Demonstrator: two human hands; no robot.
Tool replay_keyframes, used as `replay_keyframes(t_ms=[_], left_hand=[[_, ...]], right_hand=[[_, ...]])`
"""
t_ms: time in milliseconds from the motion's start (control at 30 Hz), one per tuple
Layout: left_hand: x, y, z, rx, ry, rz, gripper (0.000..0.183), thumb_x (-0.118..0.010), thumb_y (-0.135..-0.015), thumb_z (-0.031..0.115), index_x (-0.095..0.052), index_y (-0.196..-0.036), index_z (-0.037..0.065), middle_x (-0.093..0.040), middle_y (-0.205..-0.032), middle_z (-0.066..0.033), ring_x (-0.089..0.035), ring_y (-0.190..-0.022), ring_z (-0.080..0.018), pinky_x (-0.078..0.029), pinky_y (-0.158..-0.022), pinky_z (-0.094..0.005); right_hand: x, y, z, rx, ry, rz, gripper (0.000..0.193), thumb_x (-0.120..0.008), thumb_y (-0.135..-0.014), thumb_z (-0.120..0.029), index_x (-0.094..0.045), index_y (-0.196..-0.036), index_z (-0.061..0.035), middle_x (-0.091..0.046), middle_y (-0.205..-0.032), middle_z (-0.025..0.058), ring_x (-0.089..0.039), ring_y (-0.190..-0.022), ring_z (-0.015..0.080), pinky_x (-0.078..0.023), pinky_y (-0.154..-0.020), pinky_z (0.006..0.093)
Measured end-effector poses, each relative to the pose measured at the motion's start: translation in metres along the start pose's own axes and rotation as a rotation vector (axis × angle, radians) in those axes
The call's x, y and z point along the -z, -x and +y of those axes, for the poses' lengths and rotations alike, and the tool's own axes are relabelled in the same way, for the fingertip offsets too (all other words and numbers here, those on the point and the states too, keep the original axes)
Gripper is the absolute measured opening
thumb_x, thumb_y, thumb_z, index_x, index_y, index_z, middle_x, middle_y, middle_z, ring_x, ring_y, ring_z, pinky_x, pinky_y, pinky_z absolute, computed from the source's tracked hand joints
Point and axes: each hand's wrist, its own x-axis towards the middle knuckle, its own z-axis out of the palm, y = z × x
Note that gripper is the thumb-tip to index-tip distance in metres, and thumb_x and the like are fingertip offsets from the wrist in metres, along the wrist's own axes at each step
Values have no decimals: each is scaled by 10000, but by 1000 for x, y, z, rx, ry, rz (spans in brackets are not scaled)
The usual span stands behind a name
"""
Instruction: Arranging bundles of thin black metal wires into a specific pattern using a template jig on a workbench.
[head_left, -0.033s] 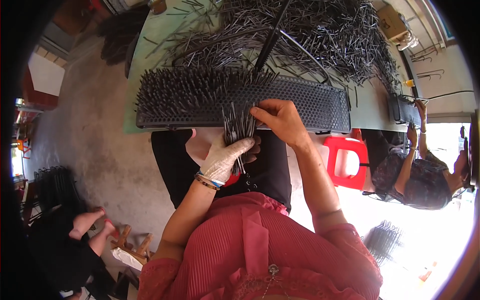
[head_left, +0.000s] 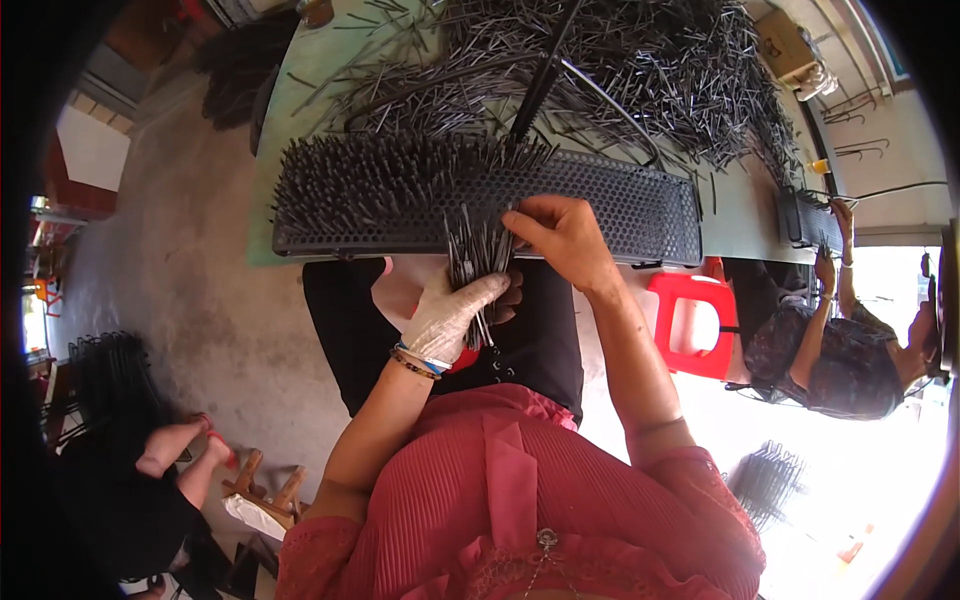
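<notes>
In the white-gloved fist of my left hand [head_left: 450, 310] is a bundle of thin dark rods [head_left: 478, 245], their upper ends fanned out. My bare right hand [head_left: 560, 238] is closed in a pinch at the bundle's upper right edge, thumb against forefinger. Whatever sits between those fingertips is too small to make out for sure. Just beyond both hands lies a long black perforated rack [head_left: 620, 208], full of small holes. Many upright rods [head_left: 360, 185] fill its left part, while the holes on the right show bare.
A large heap of loose rods [head_left: 650, 80] covers the green table [head_left: 320, 80] behind the rack. A black metal frame [head_left: 540, 95] rises there. To the right are a red stool [head_left: 695, 325] and another person [head_left: 830, 350] working at a similar rack [head_left: 805, 218]. Another person [head_left: 120, 490] is at lower left.
</notes>
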Motion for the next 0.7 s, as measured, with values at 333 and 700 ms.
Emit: replay_keyframes(t_ms=[333, 700], left_hand=[[1, -1, 1, 38, 98, 86, 245, -643, -869, 100, -597, -1076, -23, -675, -893, -110, -670, -747, -193, -583, -647, -313], [5, -2, 4, 153, 139, 37, 238, -609, -884, 96, -583, -1089, -24, -674, -921, -137, -675, -739, -230, -592, -641, -345]], right_hand=[[8, -49, -7, 439, 80, 523, 191, -677, -867, -111, -650, -1007, 16, -702, -857, 122, -659, -751, 148, -508, -700, 277], [2, -57, -3, 596, 308, 452, 181, -678, -857, -89, -641, -1019, -17, -684, -887, 142, -664, -742, 249, -513, -675, 324]])
